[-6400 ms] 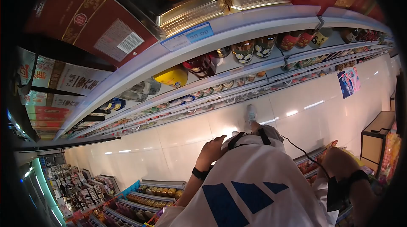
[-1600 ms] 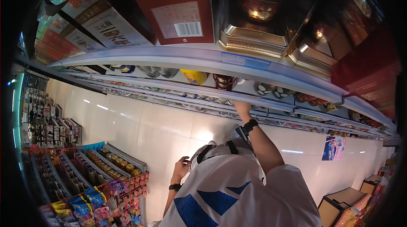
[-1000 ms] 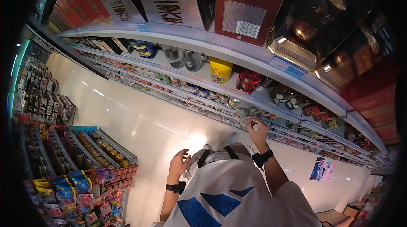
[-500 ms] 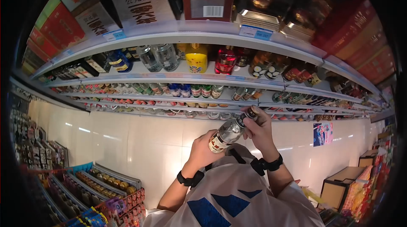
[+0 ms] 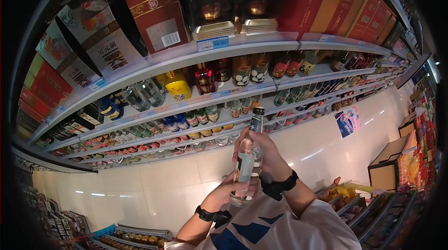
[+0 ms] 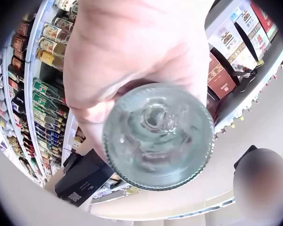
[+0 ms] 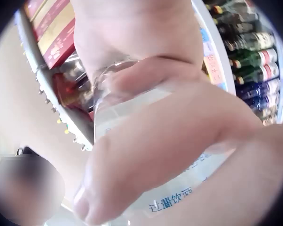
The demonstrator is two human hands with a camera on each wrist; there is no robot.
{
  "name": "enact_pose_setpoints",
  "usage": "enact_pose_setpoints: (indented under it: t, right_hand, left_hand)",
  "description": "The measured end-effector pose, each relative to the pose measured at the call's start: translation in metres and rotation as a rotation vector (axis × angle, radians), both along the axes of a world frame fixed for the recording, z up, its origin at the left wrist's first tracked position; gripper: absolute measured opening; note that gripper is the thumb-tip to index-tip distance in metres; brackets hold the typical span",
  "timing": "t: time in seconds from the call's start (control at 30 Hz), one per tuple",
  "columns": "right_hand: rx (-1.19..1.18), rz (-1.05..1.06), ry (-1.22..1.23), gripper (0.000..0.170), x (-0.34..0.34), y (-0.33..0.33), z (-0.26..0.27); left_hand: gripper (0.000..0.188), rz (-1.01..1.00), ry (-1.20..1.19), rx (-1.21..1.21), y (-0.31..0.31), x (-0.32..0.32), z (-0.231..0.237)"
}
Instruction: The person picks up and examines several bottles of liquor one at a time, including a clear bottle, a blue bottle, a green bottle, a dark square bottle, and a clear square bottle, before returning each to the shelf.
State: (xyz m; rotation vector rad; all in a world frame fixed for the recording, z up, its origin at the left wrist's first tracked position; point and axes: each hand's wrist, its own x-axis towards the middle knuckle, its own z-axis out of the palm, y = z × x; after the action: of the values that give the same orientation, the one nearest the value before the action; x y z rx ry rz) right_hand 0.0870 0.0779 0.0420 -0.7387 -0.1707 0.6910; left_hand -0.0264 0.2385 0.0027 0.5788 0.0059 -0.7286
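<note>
A clear glass liquor bottle [image 5: 245, 166] with a dark cap stands tilted in front of my chest in the head view, cap end away from me. My left hand [image 5: 223, 194] grips it low down, near the base. Higher up, my right hand [image 5: 271, 155] holds it round the body and below the neck. The left wrist view looks straight at the round ridged bottom of the bottle [image 6: 158, 136]. In the right wrist view, fingers cover much of the bottle, and blue print shows on its pale label [image 7: 172, 200].
Long shelves [image 5: 196, 103] run across in front, packed with bottles. Boxed liquor [image 5: 156, 12] stands on the top shelf above a price tag [image 5: 213, 43]. Behind to the right are snack racks and a cardboard box [image 5: 388, 163]. A poster [image 5: 347, 122] lies on the tiled floor.
Earlier both hands were empty. My right hand reached to a lower shelf and brought out the bottle; my left hand then took hold too. Since then the bottle has swung more upright in the head view.
</note>
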Motion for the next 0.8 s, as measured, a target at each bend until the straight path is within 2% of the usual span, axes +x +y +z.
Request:
enact_pose_setpoints:
  t: [0.03, 0.07, 0.1, 0.13, 0.17, 0.2, 0.23, 0.3, 0.33, 0.37, 0.4, 0.43, 0.5, 0.57, 0.63, 0.7, 0.77, 0.8]
  right_hand:
    - [-0.104, -0.057, -0.035, 0.036, 0.001, -0.005, 0.004]
    - [-0.269, -0.174, -0.047, 0.035, -0.001, -0.007, 0.006]
    - [-0.261, -0.181, -0.058, 0.035, -0.003, -0.009, 0.006]
    - [-0.334, -0.29, -0.09, 0.034, -0.003, -0.011, 0.004]
    - [-0.408, -0.399, -0.119, 0.034, -0.004, -0.016, 0.001]
    - [-0.4, -0.383, -0.108, 0.033, -0.004, -0.024, -0.002]
    - [-0.395, -0.391, -0.103, 0.033, -0.003, -0.033, -0.003]
    - [-0.309, -0.335, -0.048, 0.031, 0.0, -0.053, -0.003]
    - [-0.195, -0.272, 0.006, 0.028, 0.002, -0.063, -0.001]
    - [-0.188, -0.28, 0.011, 0.028, 0.003, -0.072, 0.001]
    - [-0.065, -0.244, 0.122, 0.027, 0.002, -0.081, 0.003]
    - [0.057, -0.204, 0.231, 0.027, 0.001, -0.089, 0.003]
    - [0.119, -0.209, 0.298, 0.024, 0.0, -0.103, -0.006]
    - [0.131, -0.222, 0.476, 0.025, -0.003, -0.115, -0.011]
    - [0.092, -0.288, 0.531, 0.021, -0.006, -0.123, -0.005]
    - [0.107, -0.297, 0.589, 0.023, -0.009, -0.135, -0.024]
    - [0.128, -0.308, 0.633, 0.025, -0.011, -0.148, -0.041]
    - [0.08, -0.322, 0.644, 0.025, -0.012, -0.157, -0.048]
  left_hand:
    - [0.07, 0.075, -0.005, 0.248, -0.004, 0.001, 0.006]
    - [0.071, 0.102, -0.204, 0.48, -0.011, 0.008, -0.005]
    - [0.071, 0.099, -0.218, 0.486, -0.019, 0.011, -0.002]
    - [0.069, 0.193, -0.389, 0.815, -0.028, 0.013, 0.001]
    - [0.066, 0.25, -0.527, 0.972, -0.033, 0.014, 0.002]
    - [0.063, 0.315, -0.651, 1.145, -0.039, 0.016, 0.005]
    - [0.063, 0.305, -0.656, 1.148, -0.041, 0.016, 0.01]
    - [0.065, 0.087, -0.33, 0.799, -0.045, 0.014, 0.024]
    - [0.066, 0.122, -0.501, 0.717, -0.049, 0.011, 0.011]
    - [0.066, 0.112, -0.503, 0.722, -0.05, 0.007, 0.012]
    - [0.073, -0.045, -0.294, 0.398, -0.051, 0.004, 0.018]
    - [0.078, -0.094, -0.259, 0.269, -0.058, 0.0, 0.017]
    - [0.091, -0.209, -0.169, 0.025, -0.072, -0.006, 0.016]
    - [0.097, -0.132, 0.027, 0.047, -0.086, -0.015, 0.025]
    - [0.1, -0.137, 0.03, 0.148, -0.11, -0.01, 0.031]
    - [0.1, -0.1, -0.09, 0.181, -0.127, -0.005, 0.028]
    - [0.096, -0.089, -0.092, 0.215, -0.126, -0.003, -0.004]
    - [0.087, -0.123, -0.07, 0.243, -0.125, -0.002, -0.012]
